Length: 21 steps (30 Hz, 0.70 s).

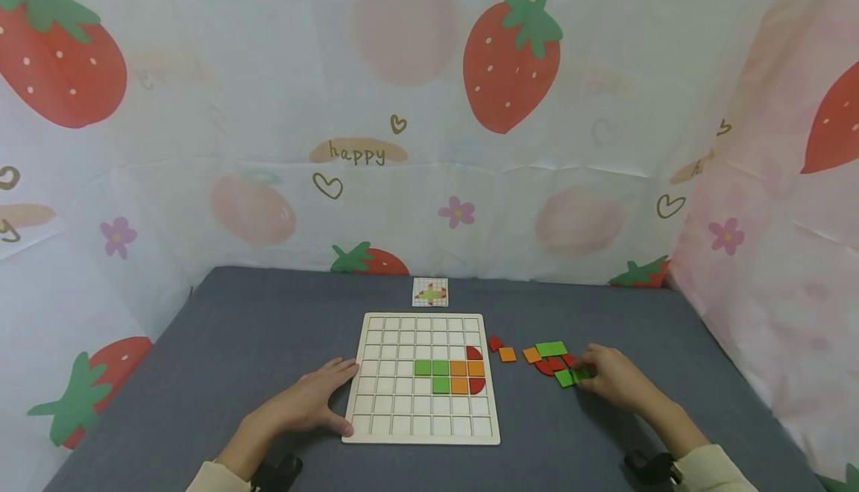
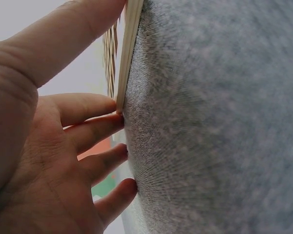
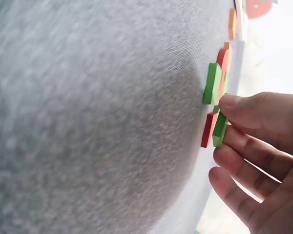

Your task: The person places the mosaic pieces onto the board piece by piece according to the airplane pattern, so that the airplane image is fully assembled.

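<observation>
A pale wooden grid board (image 1: 381, 404) lies on the table, with green square tiles (image 1: 440, 367), orange square tiles (image 1: 459, 385) and two red curved tiles (image 1: 477, 385) in its right half. Along the board's left edge rests my left hand (image 1: 305, 400), its fingers extended and its thumb at the near corner. In the left wrist view, the thumb and fingertips touch the board's side (image 2: 128, 53). To the right of the board, my right hand (image 1: 620, 380) pinches a green tile (image 3: 219, 129) between thumb and fingers, over the loose pile.
Loose tiles lie right of the board: a green one (image 1: 551, 347), a red curved one (image 1: 545, 367), an orange one (image 1: 507, 355) and a small red one (image 1: 495, 343). A pattern card (image 1: 430, 292) lies beyond the board on the grey tablecloth (image 1: 282, 328). A strawberry-print curtain (image 1: 268, 104) hangs behind.
</observation>
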Each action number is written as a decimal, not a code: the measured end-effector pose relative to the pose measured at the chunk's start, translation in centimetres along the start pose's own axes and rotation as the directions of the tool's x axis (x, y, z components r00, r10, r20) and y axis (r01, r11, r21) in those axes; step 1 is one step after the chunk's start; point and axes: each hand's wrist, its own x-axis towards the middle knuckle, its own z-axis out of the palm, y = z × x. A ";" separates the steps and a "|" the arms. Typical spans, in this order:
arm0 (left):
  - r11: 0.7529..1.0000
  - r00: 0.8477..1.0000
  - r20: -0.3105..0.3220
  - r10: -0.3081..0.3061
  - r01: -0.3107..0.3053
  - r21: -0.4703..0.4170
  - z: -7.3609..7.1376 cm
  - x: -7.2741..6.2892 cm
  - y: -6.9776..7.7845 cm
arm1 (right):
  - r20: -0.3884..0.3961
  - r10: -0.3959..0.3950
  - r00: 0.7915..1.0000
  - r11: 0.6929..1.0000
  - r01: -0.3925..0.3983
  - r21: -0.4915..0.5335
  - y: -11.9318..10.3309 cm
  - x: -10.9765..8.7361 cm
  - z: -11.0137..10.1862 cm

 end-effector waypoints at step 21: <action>1.000 1.000 -0.002 0.004 -0.004 -0.001 0.0 0.1 0.0 | -0.017 -0.036 0.999 0.996 0.037 0.076 -2.9 0.9 0.2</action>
